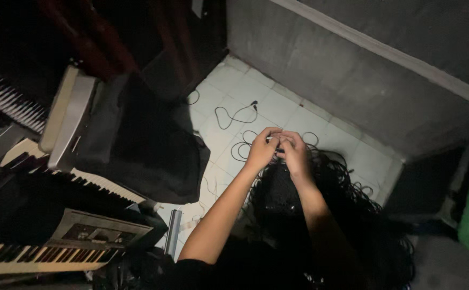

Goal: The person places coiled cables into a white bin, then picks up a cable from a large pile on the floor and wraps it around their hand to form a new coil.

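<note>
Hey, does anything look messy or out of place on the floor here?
Yes. A big tangle of black cables sprawls over the white tiled floor below both hands, the left hand and right hand. One loose cable lies apart nearer the wall, and keyboards sit stacked askew at left.

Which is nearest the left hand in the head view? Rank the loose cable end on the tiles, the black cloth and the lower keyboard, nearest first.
From the left hand:
1. Loose cable end, on the tiles just beyond it.
2. Black cloth, draped to the left.
3. Lower keyboard, far left, near the bottom edge.
</note>
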